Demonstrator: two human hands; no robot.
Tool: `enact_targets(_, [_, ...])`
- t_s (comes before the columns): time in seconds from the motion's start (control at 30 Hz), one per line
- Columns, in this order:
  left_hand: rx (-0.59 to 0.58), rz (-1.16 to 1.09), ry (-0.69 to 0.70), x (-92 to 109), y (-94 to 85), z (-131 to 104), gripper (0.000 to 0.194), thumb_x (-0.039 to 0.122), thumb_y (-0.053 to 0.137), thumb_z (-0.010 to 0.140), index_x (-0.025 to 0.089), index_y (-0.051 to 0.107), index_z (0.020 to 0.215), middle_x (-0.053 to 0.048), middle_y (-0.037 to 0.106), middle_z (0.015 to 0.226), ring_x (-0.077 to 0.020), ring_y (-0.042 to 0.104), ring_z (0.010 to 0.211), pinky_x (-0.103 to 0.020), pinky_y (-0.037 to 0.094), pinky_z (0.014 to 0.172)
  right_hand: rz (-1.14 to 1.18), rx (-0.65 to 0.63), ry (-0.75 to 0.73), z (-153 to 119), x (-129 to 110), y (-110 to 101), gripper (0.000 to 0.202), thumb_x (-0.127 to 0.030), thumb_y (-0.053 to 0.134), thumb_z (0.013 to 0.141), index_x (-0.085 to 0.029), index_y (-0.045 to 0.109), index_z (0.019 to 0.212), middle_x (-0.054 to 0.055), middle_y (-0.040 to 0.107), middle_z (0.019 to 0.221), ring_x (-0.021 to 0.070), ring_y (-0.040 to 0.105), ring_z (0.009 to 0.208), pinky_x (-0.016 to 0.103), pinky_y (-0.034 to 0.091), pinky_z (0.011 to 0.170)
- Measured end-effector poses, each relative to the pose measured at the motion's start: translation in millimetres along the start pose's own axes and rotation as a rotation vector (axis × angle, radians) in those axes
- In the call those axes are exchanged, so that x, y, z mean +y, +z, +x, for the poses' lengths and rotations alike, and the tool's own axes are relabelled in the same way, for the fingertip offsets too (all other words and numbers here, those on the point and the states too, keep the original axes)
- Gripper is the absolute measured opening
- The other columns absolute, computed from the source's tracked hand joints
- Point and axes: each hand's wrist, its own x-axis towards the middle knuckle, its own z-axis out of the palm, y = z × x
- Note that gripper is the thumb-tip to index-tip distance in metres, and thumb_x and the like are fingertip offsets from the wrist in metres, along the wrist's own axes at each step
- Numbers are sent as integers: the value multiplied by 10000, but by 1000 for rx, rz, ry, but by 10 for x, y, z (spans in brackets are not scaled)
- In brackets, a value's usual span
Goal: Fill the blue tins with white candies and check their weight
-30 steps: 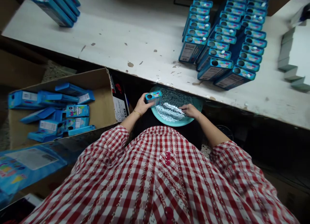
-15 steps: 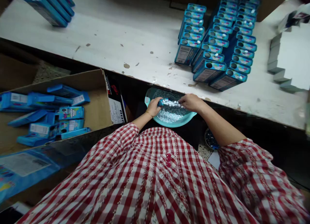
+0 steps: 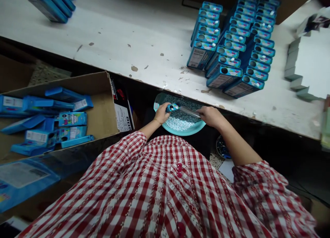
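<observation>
Over a turquoise basin (image 3: 186, 133) of small white pellets (image 3: 177, 124), my left hand (image 3: 161, 114) is closed around a small blue box (image 3: 172, 108). The box has a round dark opening in its upturned end. A long, narrow clear scoop (image 3: 189, 111) is gripped at its right end by my right hand (image 3: 210, 115). Its far end lies close to the box; whether they touch I cannot tell. The scoop looks empty of pellets. Some of the fingers on both hands are hidden.
On the worn white table (image 3: 108, 49), rows of blue boxes (image 3: 232, 52) stand at right, and several more at far left. A stack of white pieces (image 3: 309, 63) is at the far right. Beside me on the left, a cardboard carton (image 3: 103, 111) holds jumbled blue boxes.
The scoop was full of white pellets and now appears empty. My right hand has shifted slightly right and down. The box in my left hand now shows its round opening.
</observation>
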Motion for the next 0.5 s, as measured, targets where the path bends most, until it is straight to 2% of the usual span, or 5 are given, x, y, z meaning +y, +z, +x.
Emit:
enact_targets(0.1, [50, -29, -2, -44, -27, -20, 390, 179, 604, 727, 186, 522, 1109, -74, 632, 1090, -229, 588, 995, -360, 461, 889, 70, 2, 121, 205, 115, 401, 366, -192, 392, 867, -231, 631, 1141, 78, 656, 1141, 193, 603, 1058, 250, 442, 851])
enact_targets(0.2, [72, -41, -3, -81, -35, -40, 379, 233, 608, 755, 188, 509, 1119, -74, 632, 1091, -217, 593, 998, -339, 468, 883, 53, -46, 196, 465, -24, 729, 332, -201, 410, 883, -157, 629, 1127, 156, 676, 1062, 209, 641, 987, 262, 463, 811])
enact_targets(0.27, [86, -50, 3, -102, -30, -49, 374, 269, 603, 773, 189, 499, 1123, -74, 631, 1095, -212, 595, 1007, -330, 470, 883, 51, -72, 174, 591, -172, 891, 306, -218, 449, 884, -120, 633, 1107, 187, 674, 1037, 203, 648, 966, 261, 466, 813])
enact_targets(0.4, [143, -56, 1, -129, 1, -61, 376, 305, 592, 793, 181, 484, 1131, -85, 625, 1115, -213, 597, 1024, -328, 470, 885, 68, -118, 55, 712, -364, 1109, 306, -305, 486, 896, -107, 623, 1085, 144, 661, 1079, 186, 630, 982, 337, 474, 862])
enact_targets(0.5, [177, -54, -3, -138, 22, -61, 382, 309, 596, 793, 180, 483, 1135, -89, 626, 1119, -209, 599, 1024, -323, 471, 882, 101, -145, -59, 759, -330, 1199, 265, -178, 486, 865, -164, 658, 1066, 104, 669, 1093, 180, 622, 1003, 283, 466, 845])
